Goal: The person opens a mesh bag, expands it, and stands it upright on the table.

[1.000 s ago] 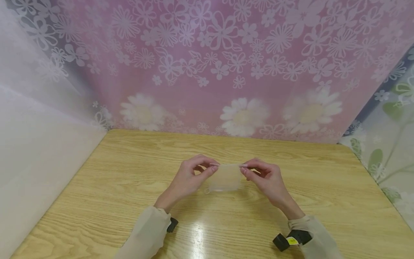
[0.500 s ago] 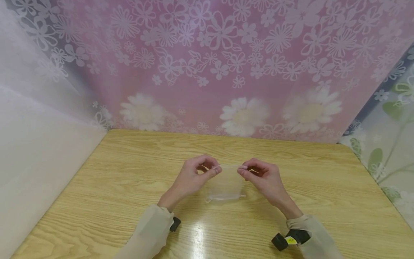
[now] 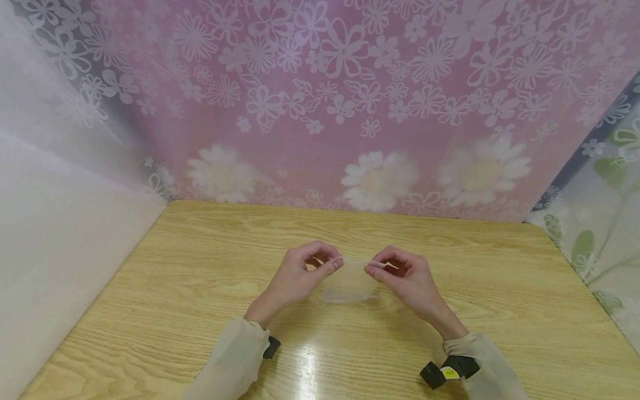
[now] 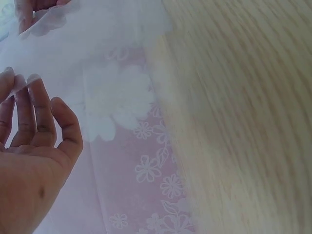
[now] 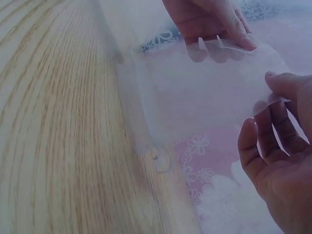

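Note:
A small sheer white organza drawstring pouch (image 3: 350, 280) hangs between both hands over the middle of the table. My left hand (image 3: 302, 269) pinches one corner of its upper edge between thumb and fingertips. The opposite corner is pinched by my right hand (image 3: 407, 275). In the right wrist view, the pouch (image 5: 195, 87) shows the fingertips of the left hand (image 5: 214, 22) through its thin fabric. A thin cord loop (image 5: 162, 161) dangles from a corner at its lower end. From the left wrist, the pouch (image 4: 102, 27) appears stretched toward the other hand.
The wood-grain table (image 3: 190, 278) extends around both hands. A pink flowered curtain (image 3: 300, 111) hangs along its back edge, a pale sheet (image 3: 75, 211) on the left and a leaf-patterned cloth (image 3: 600, 222) on the right. Black wrist cameras (image 3: 432, 375) sit at the sleeves.
The hands have come slightly closer together, still pinching the pouch's upper corners. Its lower end swung toward the person, then back a little.

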